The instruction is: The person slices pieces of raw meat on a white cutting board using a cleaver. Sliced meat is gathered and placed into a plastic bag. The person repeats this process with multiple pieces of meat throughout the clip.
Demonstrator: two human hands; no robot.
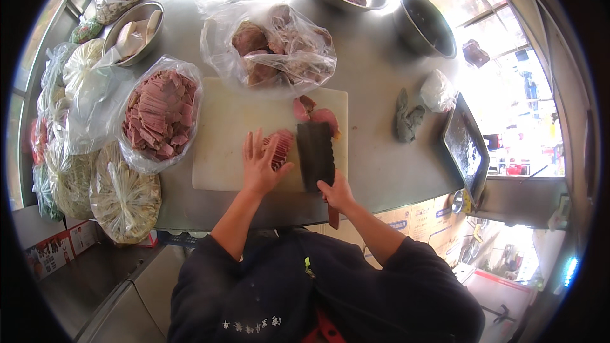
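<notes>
On the pale cutting board (219, 133) lies a small stack of sliced reddish meat (281, 150). My left hand (259, 164) rests on its left side, fingers spread. Just right of the slices, my right hand (337, 192) grips the handle of a dark cleaver (316, 152), whose wide blade lies over the board. Beyond the blade are larger pieces of pink meat (325, 118), partly hidden by it. Left of the board stands a plastic-lined container heaped with sliced meat (162, 114). A clear plastic bag (305, 51) with brown chunks of meat overlaps the board's far edge.
Several filled plastic bags (126, 197) crowd the left side, near a metal bowl (159, 18) with pale food. At the back right are a bowl of dark red liquid (362, 3) and a dark bowl (438, 41). A grey cloth (410, 117) and black tray (467, 146) lie right.
</notes>
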